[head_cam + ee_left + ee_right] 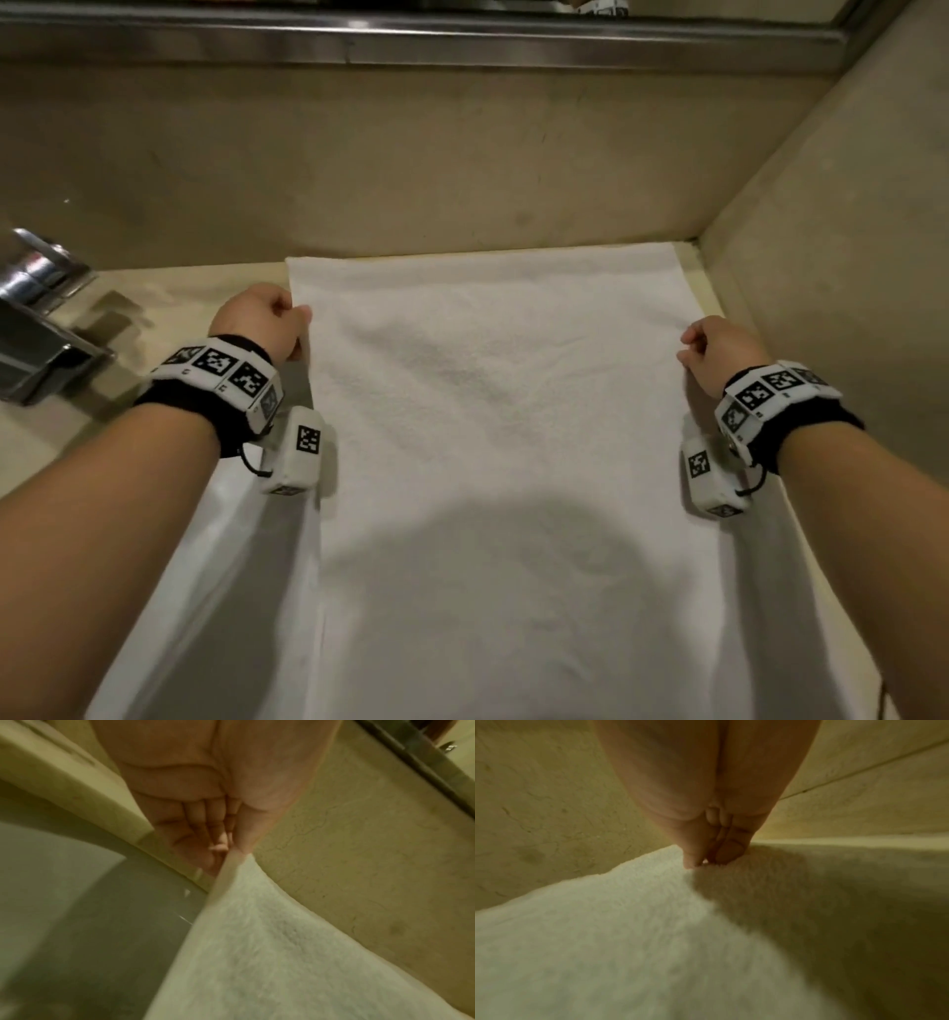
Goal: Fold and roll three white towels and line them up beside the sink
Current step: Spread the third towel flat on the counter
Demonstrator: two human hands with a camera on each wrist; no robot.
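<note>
- The setting I see is a beige stone table (pixel 169 288) tucked into a corner, with a backsplash wall behind, a side wall on the right, and a chrome faucet (pixel 41 318) off to the left.
- On my left hand (pixel 267 324) the fingers (pixel 203 833) are curled, with the towel's left edge pinched against the thumb; on my right hand (pixel 719 349) the fingers (pixel 729 850) are likewise curled and pinch the right edge.
- The white towel (pixel 503 411) lies spread flat on the table, its far hem almost at the backsplash, its near part running out of the bottom of the head view.
- I judge both side edges are held at matching points so the cloth stays square and taut for a fold; which way that fold should go I cannot tell.
- On the left, a strip of the cloth falls away below my hand, and the left wrist view shows the sink basin (pixel 64 882) just beside that edge.
- The right edge sits near the side wall, so there is little room that way; open table lies to the left, toward the faucet.
- No rolled towels are in view, so the task looks early.
</note>
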